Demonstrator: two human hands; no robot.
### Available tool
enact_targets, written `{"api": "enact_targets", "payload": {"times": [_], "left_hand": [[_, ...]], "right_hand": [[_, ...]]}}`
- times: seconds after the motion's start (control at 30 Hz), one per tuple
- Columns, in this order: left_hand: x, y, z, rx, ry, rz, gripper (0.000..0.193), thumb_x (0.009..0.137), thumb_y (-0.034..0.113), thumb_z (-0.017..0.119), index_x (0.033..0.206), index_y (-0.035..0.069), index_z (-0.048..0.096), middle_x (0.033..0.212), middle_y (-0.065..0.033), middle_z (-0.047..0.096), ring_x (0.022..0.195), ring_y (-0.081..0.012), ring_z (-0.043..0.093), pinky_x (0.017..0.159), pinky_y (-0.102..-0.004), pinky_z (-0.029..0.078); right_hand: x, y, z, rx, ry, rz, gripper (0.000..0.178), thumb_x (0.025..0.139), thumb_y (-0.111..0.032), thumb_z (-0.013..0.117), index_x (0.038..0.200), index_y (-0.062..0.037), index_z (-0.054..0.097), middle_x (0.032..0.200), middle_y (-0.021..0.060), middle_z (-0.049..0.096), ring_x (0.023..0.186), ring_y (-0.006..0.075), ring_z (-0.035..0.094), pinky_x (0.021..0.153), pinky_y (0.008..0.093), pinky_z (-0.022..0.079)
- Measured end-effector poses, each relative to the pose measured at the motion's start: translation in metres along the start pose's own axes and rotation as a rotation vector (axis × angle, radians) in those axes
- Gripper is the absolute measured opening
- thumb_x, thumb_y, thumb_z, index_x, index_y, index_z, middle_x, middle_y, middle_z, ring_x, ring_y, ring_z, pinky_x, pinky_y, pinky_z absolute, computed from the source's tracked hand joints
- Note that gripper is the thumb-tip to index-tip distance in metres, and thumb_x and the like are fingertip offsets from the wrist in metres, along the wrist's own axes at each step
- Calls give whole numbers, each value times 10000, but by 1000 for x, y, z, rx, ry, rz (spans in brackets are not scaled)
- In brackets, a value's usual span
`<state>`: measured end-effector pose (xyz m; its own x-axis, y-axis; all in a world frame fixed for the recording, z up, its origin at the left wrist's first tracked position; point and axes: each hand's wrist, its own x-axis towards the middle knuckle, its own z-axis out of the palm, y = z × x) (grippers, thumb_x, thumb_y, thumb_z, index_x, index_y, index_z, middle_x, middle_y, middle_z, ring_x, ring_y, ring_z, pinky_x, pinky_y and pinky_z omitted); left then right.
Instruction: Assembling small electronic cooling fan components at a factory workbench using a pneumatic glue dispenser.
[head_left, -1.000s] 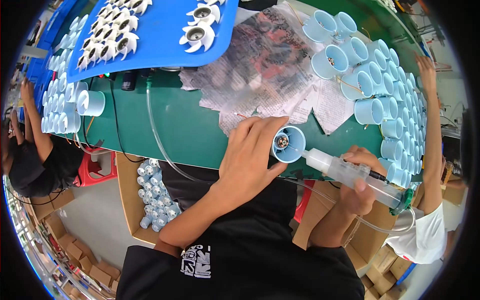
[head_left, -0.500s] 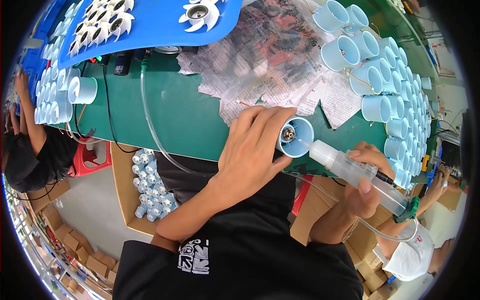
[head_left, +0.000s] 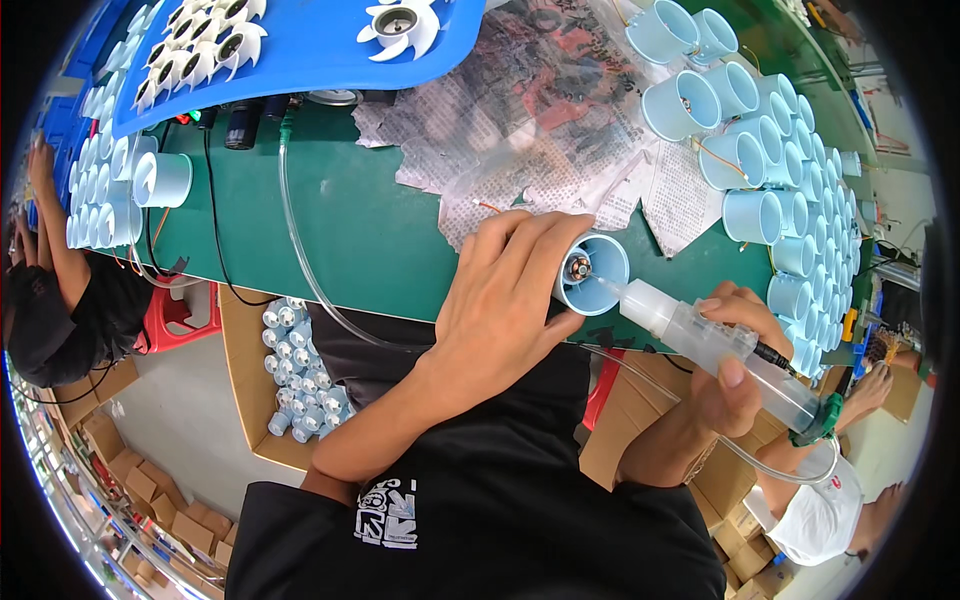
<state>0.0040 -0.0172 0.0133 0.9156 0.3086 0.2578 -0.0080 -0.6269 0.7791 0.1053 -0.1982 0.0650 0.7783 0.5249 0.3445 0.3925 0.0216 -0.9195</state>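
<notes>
My left hand is wrapped round a light-blue plastic cup-shaped housing, tilted so its open mouth faces right. Inside the housing sits a small round copper-coloured coil part. My right hand grips a clear dispensing syringe with a green cap at its rear end. The thin needle of the syringe reaches into the housing's mouth, close to the coil part; whether it touches is too small to tell. A clear hose runs from the green cap.
Many similar light-blue housings stand at the right, with more at the left. White fan impellers lie on a blue tray. Crumpled printed paper covers part of the green table. A cardboard box holds more parts. Co-workers sit on both sides.
My hands, the housing and the syringe stay almost where they were. At the far right, a co-worker's hand and head have shifted slightly.
</notes>
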Motion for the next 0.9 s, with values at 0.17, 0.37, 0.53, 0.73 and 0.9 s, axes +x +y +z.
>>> {"api": "enact_targets", "payload": {"times": [0.17,0.37,0.53,0.73,0.9], "left_hand": [[3,1,-2,11,11,6,697,577,55,776,1226,72,523,1156,-73,572,1067,-309,495,934,-401,394],[-1,-2,-7,-2,18,14,733,592,106,788,1264,50,501,1194,-125,501,1089,-321,478,947,-412,392],[-9,-1,-6,-115,64,65,818,579,85,801,1322,31,464,1198,-120,504,1091,-316,464,951,-410,399],[-14,-13,-21,-25,108,37,811,593,81,809,1323,29,459,1210,-115,505,1102,-312,462,964,-408,398],[-10,-11,-20,37,84,66,745,649,173,795,1307,42,470,1192,-102,523,1083,-279,483,893,-373,414]], "right_hand": [[-3,8,-8,-1,-66,-54,496,736,-371,673,945,73,600,788,167,619,580,172,492,490,279,372],[-21,20,-9,715,381,353,235,927,-229,581,976,-28,468,720,13,426,620,121,451,402,264,427],[-26,37,20,810,642,581,262,957,-179,552,1092,42,517,870,70,566,805,171,552,718,246,496],[-9,17,22,530,187,755,542,1001,-403,399,1043,104,585,693,130,607,627,210,601,527,273,495],[50,-23,61,-48,55,304,252,973,-165,491,946,43,631,749,66,594,630,106,537,525,224,409]]}}
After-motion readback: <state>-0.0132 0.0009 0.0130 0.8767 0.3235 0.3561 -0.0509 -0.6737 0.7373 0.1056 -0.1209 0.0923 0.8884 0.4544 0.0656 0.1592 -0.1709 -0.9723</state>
